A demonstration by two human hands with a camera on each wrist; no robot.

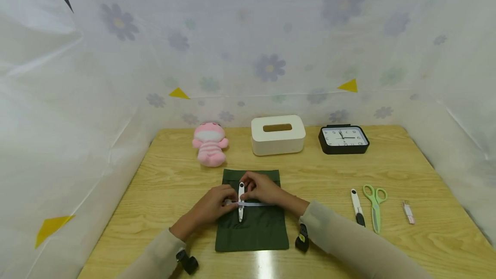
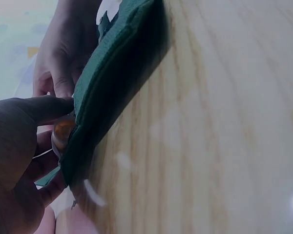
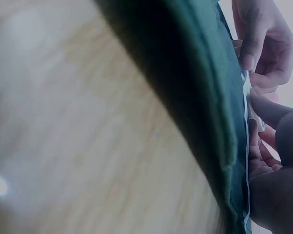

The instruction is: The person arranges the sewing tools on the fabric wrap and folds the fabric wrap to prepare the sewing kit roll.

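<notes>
A dark green cloth pouch (image 1: 252, 234) lies flat on the table, with a narrow white band (image 1: 258, 204) across its middle. On it lies a slim white-handled tool (image 1: 241, 213) with a black dot near its top; it passes the band at about a right angle. My left hand (image 1: 213, 203) pinches the band just left of the tool. From the right, my right hand (image 1: 263, 187) holds the tool's upper part between thumb and fingers. In the left wrist view, a small orange-brown round thing (image 2: 63, 129) shows between the left fingers; its kind is unclear.
Behind the pouch stand a pink plush toy (image 1: 210, 145), a white tissue box (image 1: 278, 137) and a black-framed clock (image 1: 344, 140). On the right lie a white-and-black utility knife (image 1: 357, 206), green scissors (image 1: 375, 206) and a small white-and-pink stick (image 1: 408, 212).
</notes>
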